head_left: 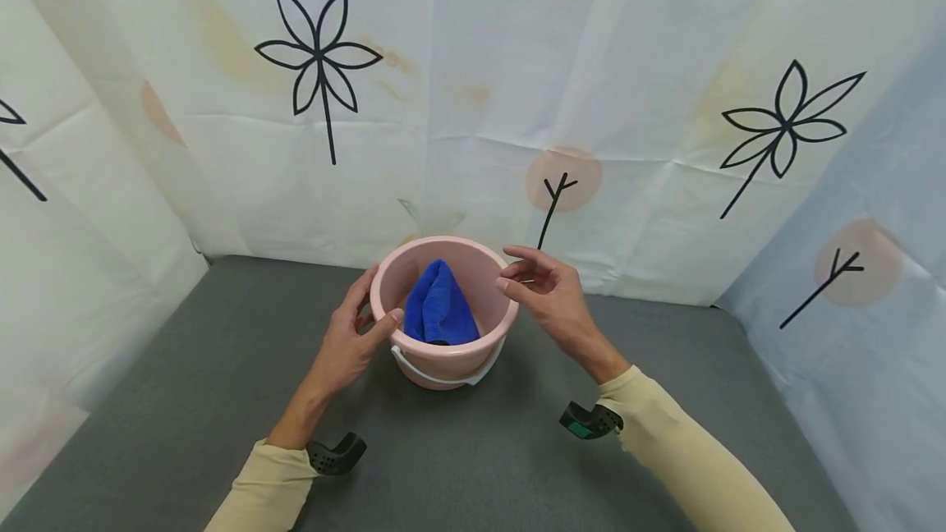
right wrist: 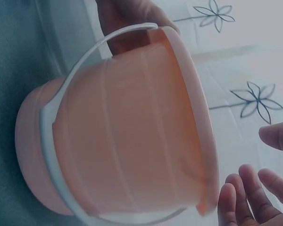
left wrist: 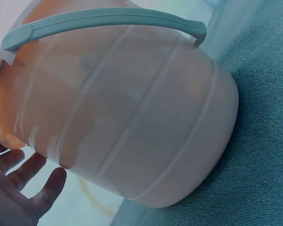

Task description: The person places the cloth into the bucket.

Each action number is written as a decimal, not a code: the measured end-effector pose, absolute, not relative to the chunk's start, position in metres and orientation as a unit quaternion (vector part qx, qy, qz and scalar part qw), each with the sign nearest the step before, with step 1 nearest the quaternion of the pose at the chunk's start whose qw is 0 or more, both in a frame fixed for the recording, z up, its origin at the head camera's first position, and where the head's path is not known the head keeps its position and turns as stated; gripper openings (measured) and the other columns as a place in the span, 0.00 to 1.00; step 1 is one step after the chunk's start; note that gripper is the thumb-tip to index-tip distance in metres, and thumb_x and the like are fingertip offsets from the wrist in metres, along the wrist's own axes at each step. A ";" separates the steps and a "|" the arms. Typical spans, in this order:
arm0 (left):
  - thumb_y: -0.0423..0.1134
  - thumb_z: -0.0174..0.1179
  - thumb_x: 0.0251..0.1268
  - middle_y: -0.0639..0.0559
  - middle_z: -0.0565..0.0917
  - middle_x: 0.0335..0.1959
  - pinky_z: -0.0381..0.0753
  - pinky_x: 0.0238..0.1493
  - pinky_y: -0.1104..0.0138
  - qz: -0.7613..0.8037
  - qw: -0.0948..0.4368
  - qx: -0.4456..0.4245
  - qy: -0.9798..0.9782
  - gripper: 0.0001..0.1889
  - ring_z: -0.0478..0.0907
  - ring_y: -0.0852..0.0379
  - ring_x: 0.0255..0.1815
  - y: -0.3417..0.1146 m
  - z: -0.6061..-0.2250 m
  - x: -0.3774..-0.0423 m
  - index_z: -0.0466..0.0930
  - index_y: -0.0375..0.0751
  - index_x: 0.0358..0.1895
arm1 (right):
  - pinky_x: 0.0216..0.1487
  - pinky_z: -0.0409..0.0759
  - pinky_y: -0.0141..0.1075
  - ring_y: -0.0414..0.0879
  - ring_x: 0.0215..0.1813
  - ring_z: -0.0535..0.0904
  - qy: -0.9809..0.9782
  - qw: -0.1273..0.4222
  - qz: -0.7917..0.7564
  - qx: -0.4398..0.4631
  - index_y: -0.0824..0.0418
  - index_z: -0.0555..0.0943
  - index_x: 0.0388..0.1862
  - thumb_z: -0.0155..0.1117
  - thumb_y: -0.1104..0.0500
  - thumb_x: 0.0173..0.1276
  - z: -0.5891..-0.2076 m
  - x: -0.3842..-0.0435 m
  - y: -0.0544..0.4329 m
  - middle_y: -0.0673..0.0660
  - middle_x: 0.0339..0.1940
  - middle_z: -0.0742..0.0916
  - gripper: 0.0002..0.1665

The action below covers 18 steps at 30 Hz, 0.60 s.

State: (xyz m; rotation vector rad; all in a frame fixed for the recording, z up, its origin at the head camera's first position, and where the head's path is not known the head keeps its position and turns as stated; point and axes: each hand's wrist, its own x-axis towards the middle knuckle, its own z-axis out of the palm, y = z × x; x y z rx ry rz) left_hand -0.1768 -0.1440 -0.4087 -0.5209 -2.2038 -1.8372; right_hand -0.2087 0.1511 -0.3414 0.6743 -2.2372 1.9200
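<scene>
A pink bucket (head_left: 436, 364) stands upright on the dark grey surface, its white handle (head_left: 473, 376) hanging down at the near side. Inside it lies a crumpled blue cloth (head_left: 441, 306), with a peak rising toward the far side. My left hand (head_left: 355, 343) holds the bucket's left side, thumb on the rim and fingers along the outer wall. My right hand (head_left: 547, 298) hovers just beyond the right rim, fingers loosely bent. In the right wrist view, nothing lies between the thumb and fingers of that hand (right wrist: 259, 197).
A pale sheet (head_left: 473, 105) printed with dark flowers hangs behind and at both sides. The grey tabletop (head_left: 458, 466) extends around the bucket. Each wrist carries a dark strapped device, one at the left wrist (head_left: 336, 456) and one at the right wrist (head_left: 591, 421).
</scene>
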 end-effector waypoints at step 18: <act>0.41 0.55 0.77 0.41 0.55 0.80 0.67 0.65 0.40 -0.569 0.119 -0.161 -0.798 0.35 0.62 0.38 0.74 -0.153 -0.406 -0.175 0.51 0.44 0.82 | 0.53 0.81 0.30 0.41 0.48 0.84 -0.753 0.141 0.621 0.163 0.67 0.77 0.67 0.66 0.69 0.70 -0.371 -0.181 0.222 0.57 0.45 0.86 0.26</act>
